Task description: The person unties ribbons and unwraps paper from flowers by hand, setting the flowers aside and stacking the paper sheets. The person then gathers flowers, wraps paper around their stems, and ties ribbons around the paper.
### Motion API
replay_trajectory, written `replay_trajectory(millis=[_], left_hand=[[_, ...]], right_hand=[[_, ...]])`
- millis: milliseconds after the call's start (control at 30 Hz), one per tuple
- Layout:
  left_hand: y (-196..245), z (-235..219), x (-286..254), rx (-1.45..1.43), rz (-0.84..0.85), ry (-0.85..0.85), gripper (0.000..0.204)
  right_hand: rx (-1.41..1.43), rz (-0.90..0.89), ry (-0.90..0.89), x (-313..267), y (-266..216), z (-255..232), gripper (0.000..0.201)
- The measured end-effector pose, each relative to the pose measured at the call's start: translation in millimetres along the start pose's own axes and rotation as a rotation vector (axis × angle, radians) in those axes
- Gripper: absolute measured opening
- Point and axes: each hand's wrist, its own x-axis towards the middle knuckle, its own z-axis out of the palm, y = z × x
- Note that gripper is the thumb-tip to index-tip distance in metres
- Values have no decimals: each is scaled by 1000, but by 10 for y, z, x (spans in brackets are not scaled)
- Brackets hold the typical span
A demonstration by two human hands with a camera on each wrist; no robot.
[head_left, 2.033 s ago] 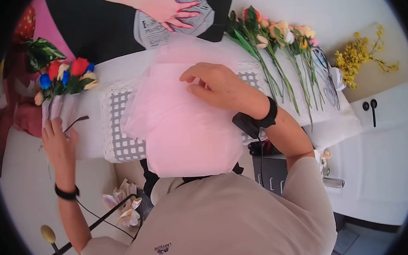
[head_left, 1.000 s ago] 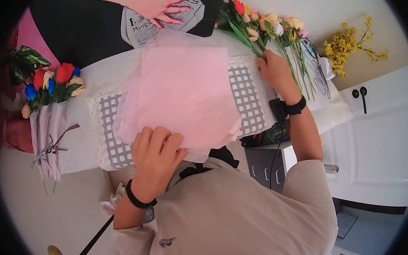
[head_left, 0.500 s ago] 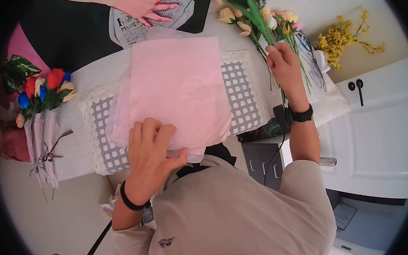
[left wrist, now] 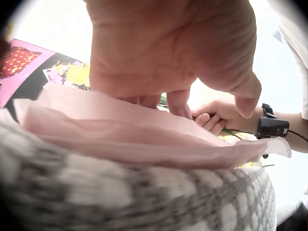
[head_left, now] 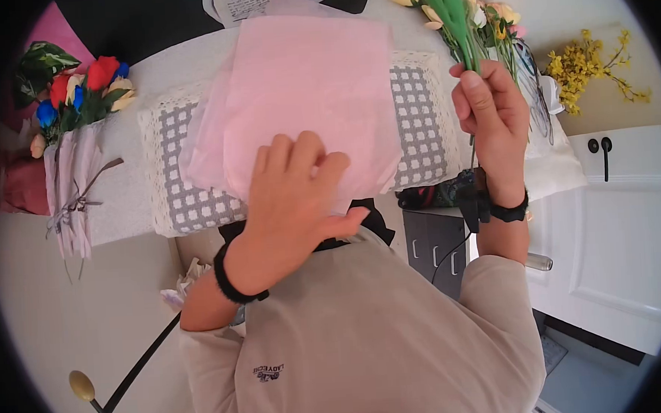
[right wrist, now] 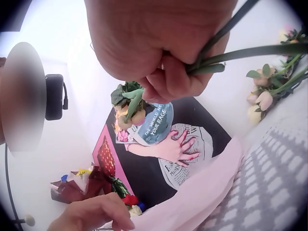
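While our right hand [head_left: 494, 116] grips green stems [right wrist: 260, 51], upper right, our left hand [head_left: 284, 205] stays-free: open, fingers loosely bent over pink paper [head_left: 308, 73], upper middle.

The paper sheets [head_left: 309, 80] are lying on the cushion [head_left: 420, 127], which is resting on the table [head_left: 148, 70]. A bouquet [head_left: 74, 164] is lying left of the cushion; loose flowers [head_left: 500, 25] are lying to its right, with a branch [head_left: 581, 70] sitting farther right. Beyond the paper sheets, a poster [head_left: 126, 23] is extending leftward.

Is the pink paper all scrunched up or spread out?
Spread out: the pink paper lies wide and mostly flat over the checked cloth, its loose edges showing.
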Motion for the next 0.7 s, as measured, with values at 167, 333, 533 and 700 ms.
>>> replay_trajectory(millis=[167,333,533,700], left_hand=[[140,251,83,32,61,10,50],[135,338,117,29,6,66,53],[94,395,64,117,48,106,38],[-111,78,-44,209,20,146,31]], right_hand=[[56,56,-69,-25,25,52,20],[14,58,-123,-96,88,44,18],[34,85,-149,-141,154,93,16],[67,96,-212,-149,163,197,16]])
